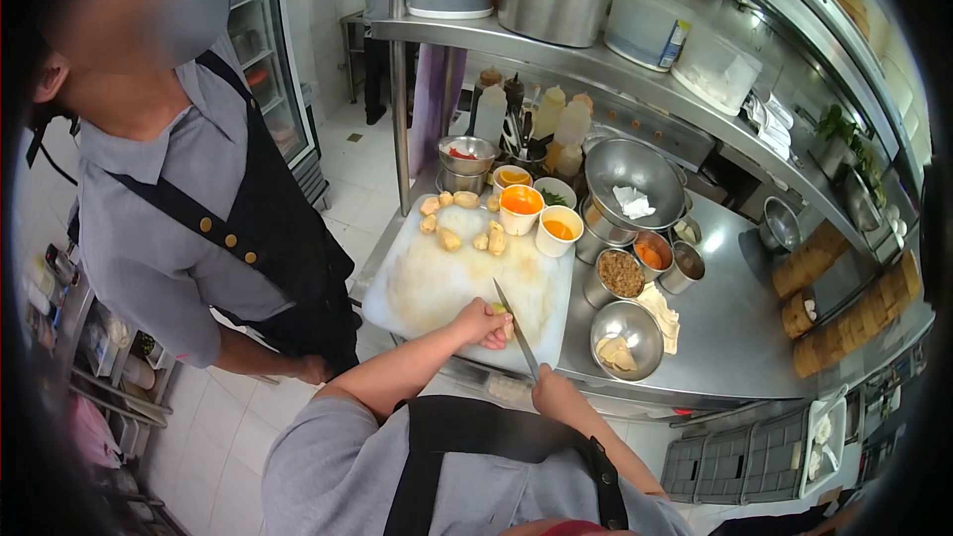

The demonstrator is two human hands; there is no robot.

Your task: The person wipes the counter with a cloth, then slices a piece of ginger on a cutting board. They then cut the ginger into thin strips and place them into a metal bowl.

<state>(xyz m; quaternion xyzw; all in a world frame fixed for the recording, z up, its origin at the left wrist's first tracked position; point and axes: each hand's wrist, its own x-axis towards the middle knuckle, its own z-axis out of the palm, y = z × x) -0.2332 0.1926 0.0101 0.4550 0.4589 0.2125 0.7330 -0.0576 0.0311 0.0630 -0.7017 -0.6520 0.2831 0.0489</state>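
Note:
My right hand [558,395] grips a kitchen knife [518,330] by its handle, with the blade pointing away from me over the white cutting board [417,310]. Close against the blade, the fingers of my left hand [480,325] are closed round a small yellow-green piece [500,309], mostly hidden by them; what food it is I cannot tell. Several pale, tan, knobbly pieces [449,239] lie along the far part of the board. White tubs of orange liquid [521,201] stand at its far right corner.
Right of the board are a steel bowl [626,339], a pale cloth [663,318], a container of brown crumbly food [620,274] and a wok-like bowl [635,179]. A steel shelf [447,30] runs above the counter. A person in a black apron [260,164] stands close on the left.

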